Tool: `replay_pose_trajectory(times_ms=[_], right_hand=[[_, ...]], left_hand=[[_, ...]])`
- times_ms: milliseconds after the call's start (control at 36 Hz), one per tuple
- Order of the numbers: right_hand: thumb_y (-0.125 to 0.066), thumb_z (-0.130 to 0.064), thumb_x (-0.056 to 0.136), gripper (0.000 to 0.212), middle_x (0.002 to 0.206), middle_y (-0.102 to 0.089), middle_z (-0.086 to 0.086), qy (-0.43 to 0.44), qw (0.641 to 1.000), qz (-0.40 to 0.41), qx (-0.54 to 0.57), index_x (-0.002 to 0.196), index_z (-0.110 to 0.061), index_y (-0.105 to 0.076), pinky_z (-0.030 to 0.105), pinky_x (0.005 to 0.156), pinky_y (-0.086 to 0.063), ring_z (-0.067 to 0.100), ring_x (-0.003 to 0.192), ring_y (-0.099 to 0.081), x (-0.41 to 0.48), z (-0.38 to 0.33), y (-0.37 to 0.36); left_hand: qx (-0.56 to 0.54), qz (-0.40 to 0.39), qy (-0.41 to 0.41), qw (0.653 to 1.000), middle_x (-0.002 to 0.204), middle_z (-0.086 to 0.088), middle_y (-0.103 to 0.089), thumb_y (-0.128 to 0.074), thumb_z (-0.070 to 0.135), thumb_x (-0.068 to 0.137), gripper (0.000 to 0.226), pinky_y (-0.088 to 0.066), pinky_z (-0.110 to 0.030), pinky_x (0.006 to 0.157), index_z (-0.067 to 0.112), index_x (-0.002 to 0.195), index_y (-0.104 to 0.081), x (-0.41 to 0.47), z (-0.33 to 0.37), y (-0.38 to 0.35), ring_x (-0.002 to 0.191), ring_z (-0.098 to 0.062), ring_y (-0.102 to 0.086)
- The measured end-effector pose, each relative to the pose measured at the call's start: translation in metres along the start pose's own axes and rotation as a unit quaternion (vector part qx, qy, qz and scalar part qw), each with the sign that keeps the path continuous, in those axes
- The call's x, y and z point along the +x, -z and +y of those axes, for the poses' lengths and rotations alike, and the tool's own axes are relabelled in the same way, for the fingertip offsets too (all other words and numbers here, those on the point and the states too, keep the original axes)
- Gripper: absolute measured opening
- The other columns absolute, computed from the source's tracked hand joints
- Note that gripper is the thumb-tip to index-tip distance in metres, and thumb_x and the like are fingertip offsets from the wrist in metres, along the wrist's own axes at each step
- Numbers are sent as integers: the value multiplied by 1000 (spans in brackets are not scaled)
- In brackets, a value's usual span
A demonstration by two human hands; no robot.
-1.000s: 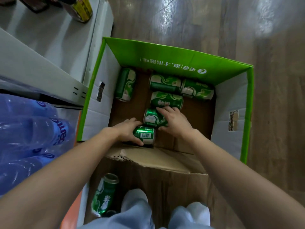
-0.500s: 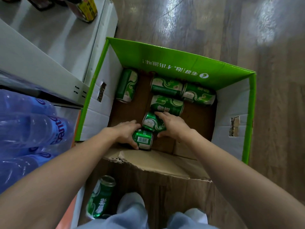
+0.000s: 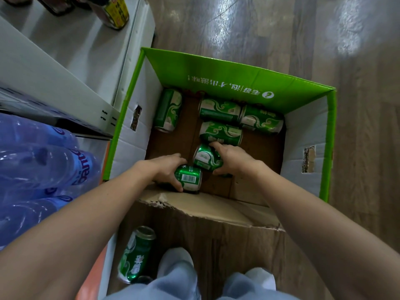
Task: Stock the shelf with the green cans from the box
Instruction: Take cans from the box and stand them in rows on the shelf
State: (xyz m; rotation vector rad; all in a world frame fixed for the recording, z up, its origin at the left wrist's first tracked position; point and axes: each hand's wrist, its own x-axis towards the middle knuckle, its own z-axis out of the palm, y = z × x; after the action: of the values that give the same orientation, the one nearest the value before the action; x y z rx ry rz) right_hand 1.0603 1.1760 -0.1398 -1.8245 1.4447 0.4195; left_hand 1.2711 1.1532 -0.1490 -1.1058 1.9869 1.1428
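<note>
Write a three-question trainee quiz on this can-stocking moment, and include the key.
1. Multiple choice: how many green cans lie inside the box? A four, B six, C nine.
2. True or false: the left hand grips the barcode can while the right hand grips a second can.
3. Fill in: the lone can near the person's shoes lies ____ the box.
Key: 1 B; 2 true; 3 outside.
</note>
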Motion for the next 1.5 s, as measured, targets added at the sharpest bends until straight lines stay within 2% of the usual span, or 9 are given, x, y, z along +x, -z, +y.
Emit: replay_pose_trajectory(times_ms=[83,222,444,611,778,1111,1250,1500], right_hand=[[-75,-35,77,93,140,-46,11,-5,1000,-3,-9,147,-15,-18,39,97,-44,28,124,-47,-8,1,6],[-75,-34,77,94,139,-46,13,-20,1000,-10,-12,148,-15,-17,39,93,-46,31,120,-50,-30,0,16],[-75,-25,77,91,136,-46,13,-42,999,-18,-5,147,-18,-18,41,89,-49,34,113,-54,-87,-8,43],[-76,-23,75,89,131,-49,11,-50,999,-22,6,145,-19,-21,37,86,-47,31,111,-54,-143,-23,81],[-76,-20,74,87,126,-51,10,-56,998,-27,7,144,-20,-24,41,87,-49,31,107,-55,-201,-48,129],[-77,-22,74,89,131,-50,8,-56,998,-22,3,145,-21,-23,40,89,-47,29,113,-53,-307,-101,221],[-78,-21,74,88,134,-49,8,-54,998,-25,15,144,-21,-25,37,91,-45,28,118,-50,-349,-127,257],[-77,-23,75,85,137,-49,8,-44,998,-42,25,144,-22,-28,34,90,-42,28,119,-49,-419,-175,311]], left_hand=[[-5,9,-2,1000,132,-4,-39,-79,39,68,89,-38,-31,97,15,141,-33,-7,5,1,120,-23,-43],[9,27,-15,999,122,-2,-43,-79,36,69,82,-40,-31,91,15,137,-39,-25,18,6,111,-21,-46],[9,31,-8,999,123,-3,-42,-79,39,68,84,-41,-37,97,15,137,-37,-70,46,26,114,-22,-45],[18,31,0,999,123,-3,-42,-78,37,70,83,-41,-38,99,14,138,-36,-120,78,52,114,-22,-45],[14,34,-3,999,121,-4,-42,-80,38,68,87,-42,-38,99,12,138,-36,-174,113,86,112,-22,-46],[22,42,-11,999,134,-5,-36,-77,44,70,91,-39,-36,102,13,142,-30,-288,176,155,124,-25,-40],[19,49,-13,999,132,-5,-36,-77,41,72,88,-38,-33,99,13,141,-31,-339,196,177,121,-24,-42],[8,69,-6,998,135,-5,-36,-78,43,70,89,-40,-40,102,14,141,-32,-426,224,203,123,-24,-42]])
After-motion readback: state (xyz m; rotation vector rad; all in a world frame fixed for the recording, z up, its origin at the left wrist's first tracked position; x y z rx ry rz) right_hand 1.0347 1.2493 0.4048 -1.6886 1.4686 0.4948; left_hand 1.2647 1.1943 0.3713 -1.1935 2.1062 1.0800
